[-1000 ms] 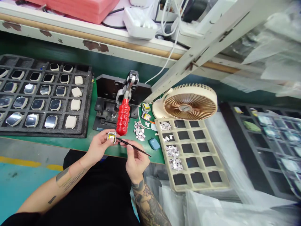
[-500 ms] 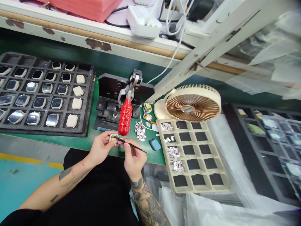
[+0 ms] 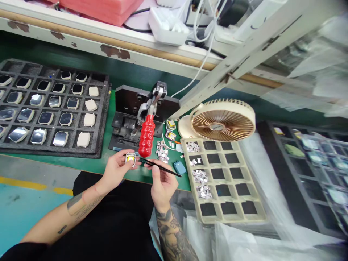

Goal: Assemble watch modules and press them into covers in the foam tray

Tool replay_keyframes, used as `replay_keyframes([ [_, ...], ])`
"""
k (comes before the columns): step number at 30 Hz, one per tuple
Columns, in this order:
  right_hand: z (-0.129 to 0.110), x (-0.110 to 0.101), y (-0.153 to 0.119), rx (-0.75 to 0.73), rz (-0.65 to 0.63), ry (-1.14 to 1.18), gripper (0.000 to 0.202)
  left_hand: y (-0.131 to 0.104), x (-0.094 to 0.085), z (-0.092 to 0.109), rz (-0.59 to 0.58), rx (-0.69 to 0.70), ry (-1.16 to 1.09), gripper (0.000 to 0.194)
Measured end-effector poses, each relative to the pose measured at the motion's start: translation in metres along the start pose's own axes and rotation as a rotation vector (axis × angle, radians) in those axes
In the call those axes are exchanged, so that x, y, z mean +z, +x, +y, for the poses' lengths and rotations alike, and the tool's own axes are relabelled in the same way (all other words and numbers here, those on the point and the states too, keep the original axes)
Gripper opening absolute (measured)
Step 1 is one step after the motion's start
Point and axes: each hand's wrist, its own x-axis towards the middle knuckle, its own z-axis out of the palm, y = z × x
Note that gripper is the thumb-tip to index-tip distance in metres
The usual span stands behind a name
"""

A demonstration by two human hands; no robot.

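Between the fingers and thumb of my left hand (image 3: 116, 169) is a smartwatch case (image 3: 131, 158), its yellow and white inside facing up. My right hand (image 3: 164, 185) grips black tweezers (image 3: 163, 167), whose tips point left, just right of the case and apart from it. Behind both hands stands a black clamp press (image 3: 127, 125) with a red ridged handle (image 3: 146, 137). Small white pieces (image 3: 162, 150) lie in a pile on the green mat beyond the tweezers. A blue block (image 3: 179, 167) rests right of them, and two more opened watch cases (image 3: 170, 135) sit near the press.
A dark foam tray (image 3: 104, 119) with several watches fills the left. To the right, a beige compartment tray (image 3: 213, 218) holds white pieces in some cells. A fan (image 3: 223, 121) stands behind it, beside a slanted white post (image 3: 231, 67). A shelf (image 3: 81, 45) spans the back.
My right hand has moved right with the tweezers, drawing their tips off the watch case. My left hand still holds the case in nearly the same place.
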Motion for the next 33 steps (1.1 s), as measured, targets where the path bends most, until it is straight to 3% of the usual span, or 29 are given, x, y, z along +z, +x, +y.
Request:
replay_keyframes([
  [5, 0.011, -0.004, 0.003, 0.095, -0.036, 0.005, 0.016, -0.001, -0.002, 0.006, -0.043, -0.026, -0.047, 0.056],
  [10, 0.013, -0.018, 0.009, 0.067, -0.007, 0.038, 0.014, -0.001, -0.002, 0.009, -0.027, -0.045, -0.107, 0.057],
  [13, 0.012, -0.013, 0.012, 0.056, 0.012, -0.001, 0.015, -0.001, -0.001, 0.008, -0.031, -0.042, -0.104, 0.059],
  [18, 0.01, -0.005, 0.006, 0.102, -0.075, -0.012, 0.018, 0.0, -0.001, 0.006, -0.024, -0.046, -0.091, 0.061],
  [22, -0.013, -0.044, 0.027, -0.032, -0.066, -0.005, 0.015, 0.0, 0.0, 0.005, -0.012, -0.041, -0.021, 0.059],
  [24, -0.031, -0.066, 0.052, -0.148, -0.005, -0.137, 0.015, 0.0, 0.001, 0.004, -0.041, -0.006, 0.043, 0.058],
  [26, -0.045, -0.072, 0.086, -0.267, 0.016, -0.387, 0.014, 0.0, 0.002, 0.002, -0.064, 0.034, 0.103, 0.056],
  [29, -0.05, -0.04, 0.146, -0.451, -0.082, -0.658, 0.017, 0.0, 0.002, -0.001, -0.08, 0.064, 0.184, 0.052],
  [33, -0.037, 0.023, 0.206, -0.569, -0.046, -0.601, 0.022, -0.001, 0.001, -0.005, -0.09, 0.096, 0.26, 0.049],
])
